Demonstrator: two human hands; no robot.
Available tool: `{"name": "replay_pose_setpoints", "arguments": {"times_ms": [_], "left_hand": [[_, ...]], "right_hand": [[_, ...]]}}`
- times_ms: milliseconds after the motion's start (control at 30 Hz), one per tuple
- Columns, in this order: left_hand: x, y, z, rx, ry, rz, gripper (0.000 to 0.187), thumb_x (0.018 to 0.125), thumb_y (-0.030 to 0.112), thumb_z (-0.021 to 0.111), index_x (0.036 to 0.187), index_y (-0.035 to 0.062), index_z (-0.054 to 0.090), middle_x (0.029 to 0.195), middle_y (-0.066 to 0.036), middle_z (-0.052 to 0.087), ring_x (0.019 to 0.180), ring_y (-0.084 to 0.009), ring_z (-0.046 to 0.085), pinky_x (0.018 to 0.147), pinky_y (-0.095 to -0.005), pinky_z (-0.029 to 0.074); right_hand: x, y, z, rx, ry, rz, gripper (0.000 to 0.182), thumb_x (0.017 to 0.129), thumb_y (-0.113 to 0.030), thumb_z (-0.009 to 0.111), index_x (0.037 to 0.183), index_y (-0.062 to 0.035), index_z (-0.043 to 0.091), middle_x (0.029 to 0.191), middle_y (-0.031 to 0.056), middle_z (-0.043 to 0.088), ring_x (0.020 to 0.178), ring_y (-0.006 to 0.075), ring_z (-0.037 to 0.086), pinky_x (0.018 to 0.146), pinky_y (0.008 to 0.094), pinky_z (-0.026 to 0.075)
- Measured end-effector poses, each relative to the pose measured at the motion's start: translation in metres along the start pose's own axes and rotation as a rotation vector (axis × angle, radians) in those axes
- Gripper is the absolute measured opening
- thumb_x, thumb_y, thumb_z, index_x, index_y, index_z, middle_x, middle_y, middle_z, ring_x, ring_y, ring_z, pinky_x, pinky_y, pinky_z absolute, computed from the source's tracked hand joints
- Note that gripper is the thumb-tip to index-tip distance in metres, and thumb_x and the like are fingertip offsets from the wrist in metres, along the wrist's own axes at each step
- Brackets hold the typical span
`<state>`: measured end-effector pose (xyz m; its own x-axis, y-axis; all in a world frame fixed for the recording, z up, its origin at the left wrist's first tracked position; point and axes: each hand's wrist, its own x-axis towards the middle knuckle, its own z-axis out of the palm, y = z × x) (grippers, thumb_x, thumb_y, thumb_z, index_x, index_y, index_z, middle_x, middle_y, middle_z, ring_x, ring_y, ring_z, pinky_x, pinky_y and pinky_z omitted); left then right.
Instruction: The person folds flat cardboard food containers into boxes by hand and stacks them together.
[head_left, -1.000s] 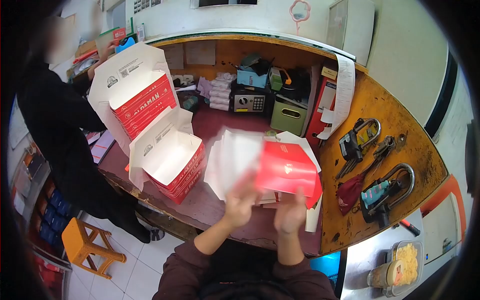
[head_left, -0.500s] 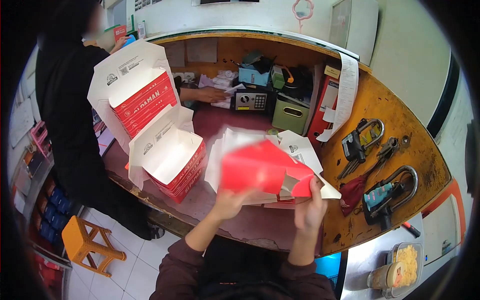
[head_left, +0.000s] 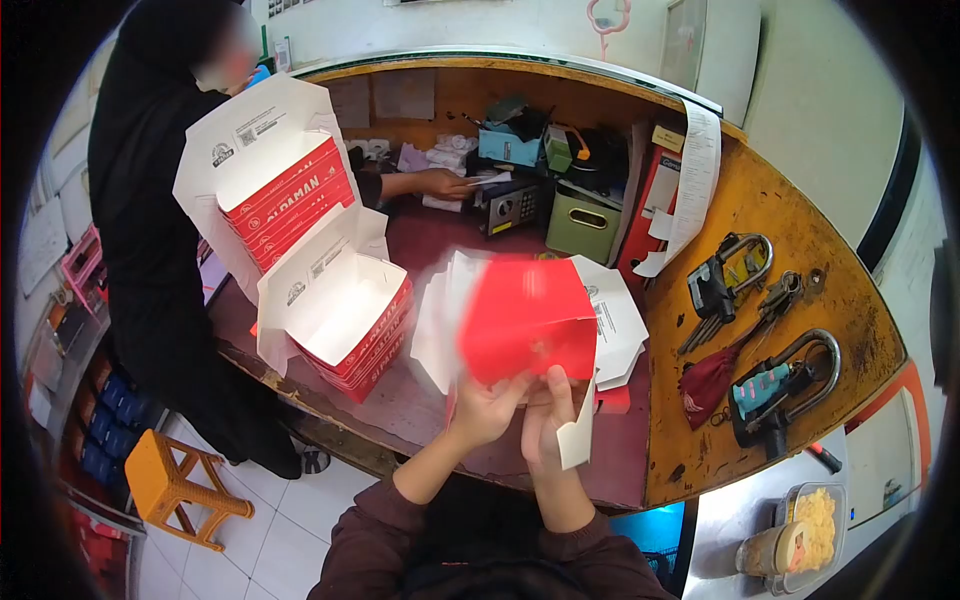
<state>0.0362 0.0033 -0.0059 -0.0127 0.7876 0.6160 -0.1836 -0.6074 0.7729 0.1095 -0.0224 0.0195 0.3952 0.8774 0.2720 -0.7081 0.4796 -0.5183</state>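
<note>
Left hand (head_left: pixel 487 410) and right hand (head_left: pixel 548 420) are both gripping a red carton (head_left: pixel 530 320) — raised over the tabletop's (head_left: pixel 500 455) near edge — beside stacked open boxes (head_left: pixel 345 320).

both forearms, in dark maroon sleeves, rise side by side from the bottom of the view. the left hand (head_left: pixel 487 408) and right hand (head_left: pixel 548 418) sit close together, fingers curled upward and closed in a grip, above the desk's near edge.

even indoor light, strong fisheye bending with black corners, the red box (head_left: pixel 527 318) motion-blurred.
</note>
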Motion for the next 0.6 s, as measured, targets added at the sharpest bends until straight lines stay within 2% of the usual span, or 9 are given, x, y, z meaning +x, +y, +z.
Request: {"name": "replay_pose_setpoints", "arguments": {"times_ms": [33,100,133,233,267,300,367,400,600], "left_hand": [[0.002,0.0,-0.004,0.001,0.001,0.001,0.018,0.084,0.003,0.054,0.102,-0.0008,0.054,0.086,-0.006,0.062,0.074,-0.0117,0.059,0.062,-0.0263,0.05],[0.003,0.001,-0.011,-0.21,-0.104,-0.162,0.022,0.089,0.017,0.048,0.102,0.0013,0.055,0.095,-0.005,0.061,0.086,-0.0124,0.056,0.072,-0.0299,0.046],[0.005,0.005,-0.014,-0.209,-0.1,-0.159,0.022,0.089,0.017,0.048,0.102,0.0013,0.055,0.095,-0.005,0.061,0.086,-0.0124,0.056,0.072,-0.0299,0.046],[0.008,0.02,-0.023,-1.337,0.101,-0.57,0.038,0.092,0.035,0.036,0.108,0.0045,0.053,0.113,-0.006,0.054,0.101,-0.0173,0.051,0.079,-0.0341,0.041],[0.007,0.01,-0.03,-1.452,-0.038,-0.475,0.033,0.091,0.027,0.042,0.109,0.0019,0.052,0.113,-0.009,0.055,0.103,-0.0158,0.051,0.079,-0.0317,0.041],[0.003,0.001,-0.032,-1.455,-0.037,-0.476,0.033,0.091,0.027,0.042,0.109,0.0019,0.052,0.113,-0.009,0.055,0.103,-0.0158,0.051,0.079,-0.0317,0.041],[-0.009,-0.012,-0.034,-0.342,0.037,-0.509,0.024,0.087,0.018,0.052,0.101,-0.0005,0.056,0.103,-0.009,0.059,0.092,-0.0124,0.056,0.074,-0.0263,0.042],[-0.009,0.003,-0.027,-0.167,0.121,-0.417,0.014,0.082,0.012,0.06,0.089,-0.0006,0.06,0.082,-0.007,0.063,0.07,-0.0089,0.057,0.062,-0.0206,0.042],[-0.01,0.01,-0.011,-0.304,0.383,-0.411,0.021,0.083,0.018,0.061,0.068,0.003,0.059,0.054,-0.001,0.053,0.042,-0.0064,0.043,0.041,-0.0207,0.032]], "right_hand": [[0.004,-0.002,-0.003,0.001,-0.001,0.0,0.025,0.081,-0.002,0.057,0.105,-0.0088,0.053,0.094,0.0033,0.058,0.078,0.0126,0.056,0.073,0.0267,0.046],[0.021,-0.008,-0.024,0.299,-0.21,0.391,0.028,0.081,-0.001,0.057,0.106,-0.0102,0.052,0.094,0.0004,0.058,0.076,0.0086,0.054,0.069,0.0241,0.046],[0.029,-0.006,-0.034,0.332,-0.235,0.365,0.029,0.08,0.001,0.057,0.106,-0.0106,0.052,0.093,-0.0019,0.059,0.074,0.0056,0.052,0.066,0.0228,0.045],[0.029,-0.009,-0.031,0.059,-0.109,0.169,0.035,0.079,0.002,0.056,0.111,-0.0094,0.05,0.097,0.0001,0.058,0.08,0.0081,0.053,0.069,0.0249,0.046],[0.022,-0.01,-0.016,-0.075,-0.002,0.035,0.044,0.078,0.003,0.056,0.119,-0.0075,0.045,0.103,0.0036,0.056,0.086,0.0117,0.055,0.071,0.0258,0.046],[0.019,-0.011,-0.018,-0.209,-0.069,-0.051,0.051,0.078,0.002,0.057,0.125,-0.0056,0.039,0.111,0.0074,0.053,0.096,0.0171,0.053,0.081,0.0298,0.045],[0.013,-0.013,-0.015,-0.335,-0.123,-0.222,0.051,0.077,0.002,0.056,0.124,-0.0047,0.039,0.115,0.009,0.051,0.102,0.0197,0.05,0.09,0.0334,0.041],[0.011,-0.011,-0.017,-0.334,-0.125,-0.216,0.051,0.077,0.002,0.056,0.124,-0.0047,0.039,0.115,0.009,0.051,0.102,0.0197,0.05,0.09,0.0334,0.041],[-0.006,0.026,-0.025,-0.056,-0.084,0.048,0.057,0.079,0.005,0.052,0.13,-0.0066,0.03,0.121,0.0086,0.045,0.106,0.0202,0.047,0.092,0.0344,0.04]]}}
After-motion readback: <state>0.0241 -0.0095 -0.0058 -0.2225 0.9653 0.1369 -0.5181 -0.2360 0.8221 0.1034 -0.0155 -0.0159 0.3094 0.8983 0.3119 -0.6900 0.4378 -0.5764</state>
